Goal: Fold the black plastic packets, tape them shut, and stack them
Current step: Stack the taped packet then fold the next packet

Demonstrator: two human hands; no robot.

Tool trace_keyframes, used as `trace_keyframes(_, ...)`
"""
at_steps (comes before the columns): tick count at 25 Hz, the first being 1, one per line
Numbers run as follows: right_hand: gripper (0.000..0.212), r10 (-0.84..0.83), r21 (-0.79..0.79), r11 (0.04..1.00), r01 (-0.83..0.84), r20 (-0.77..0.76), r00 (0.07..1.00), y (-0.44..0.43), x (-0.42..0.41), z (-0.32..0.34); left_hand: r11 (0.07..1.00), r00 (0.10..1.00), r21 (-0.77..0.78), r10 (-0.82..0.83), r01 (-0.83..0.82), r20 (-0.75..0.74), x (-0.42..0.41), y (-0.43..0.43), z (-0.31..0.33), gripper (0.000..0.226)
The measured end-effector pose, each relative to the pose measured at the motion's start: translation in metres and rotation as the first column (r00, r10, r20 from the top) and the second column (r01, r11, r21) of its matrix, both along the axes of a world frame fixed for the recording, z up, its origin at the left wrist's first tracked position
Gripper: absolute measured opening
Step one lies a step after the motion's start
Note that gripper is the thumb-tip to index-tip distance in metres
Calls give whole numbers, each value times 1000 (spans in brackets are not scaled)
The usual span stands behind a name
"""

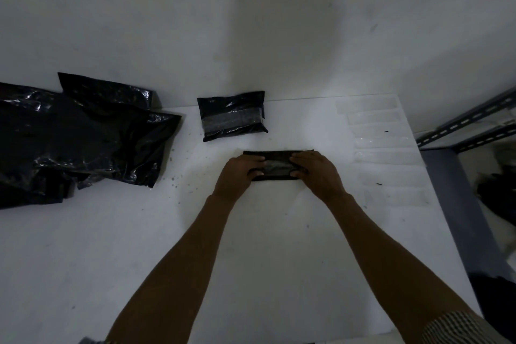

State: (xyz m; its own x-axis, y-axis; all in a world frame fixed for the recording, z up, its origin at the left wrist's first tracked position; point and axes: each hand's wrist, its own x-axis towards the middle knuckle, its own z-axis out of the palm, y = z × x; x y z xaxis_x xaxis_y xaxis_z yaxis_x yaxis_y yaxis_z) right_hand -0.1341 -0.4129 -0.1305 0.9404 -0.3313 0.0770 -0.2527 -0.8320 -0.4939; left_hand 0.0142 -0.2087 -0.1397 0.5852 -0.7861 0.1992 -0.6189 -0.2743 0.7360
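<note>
At the middle of the white table (251, 246) — a folded packet (277, 166) held in both hands.
My left hand (237, 176) and right hand (315, 173) each grip an end; if I ease off, the slick plastic may spring open. One taped packet (233, 116) lies just beyond, loose bags (83, 142) to the left, tape strips (385, 156) along the right edge — dim room, metal shelf (469, 126) beside.

Taped packet (233, 116) behind folded packet (277, 166); loose pile (78, 142) left; strips (382, 134) right.
</note>
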Motion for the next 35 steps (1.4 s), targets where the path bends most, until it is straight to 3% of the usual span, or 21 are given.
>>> trace_keyframes(4,48,31,41,999,-30,-11,999,-14,-15,0,999,998,9,-36,35,50,6,20,-3,38)
trace_keyframes(8,54,84,-46,995,-83,9,996,10,4,11,999,987,41,-13,6,162,-6,8,5,33)
trace_keyframes(12,40,42,6,999,-43,10,999,15,5,-2,996,996,4,89,-89,33,-15,-3,-5,25)
trace_keyframes(15,38,21,29,999,-21,31,999,2,-9,-10,998,998,9,60,-60,7,-12,0,-11,28)
trace_keyframes(21,52,23,-41,999,-23,10,1000,6,-5,5,998,993,61,-11,4,116,-9,10,-5,39)
trace_keyframes(24,42,76,-45,996,-75,33,997,23,7,4,997,988,39,55,-62,147,-20,0,1,36)
trace_keyframes(27,34,12,-11,1000,-12,41,999,18,3,-6,997,990,-36,71,-67,126,-19,0,-7,36)
trace_keyframes(31,36,-18,16,1000,18,41,999,0,-12,-8,999,985,-16,49,-47,168,-17,8,-17,44)
trace_keyframes(35,44,12,-34,999,-10,67,998,12,2,5,998,981,-52,51,-42,188,-13,1,-3,30)
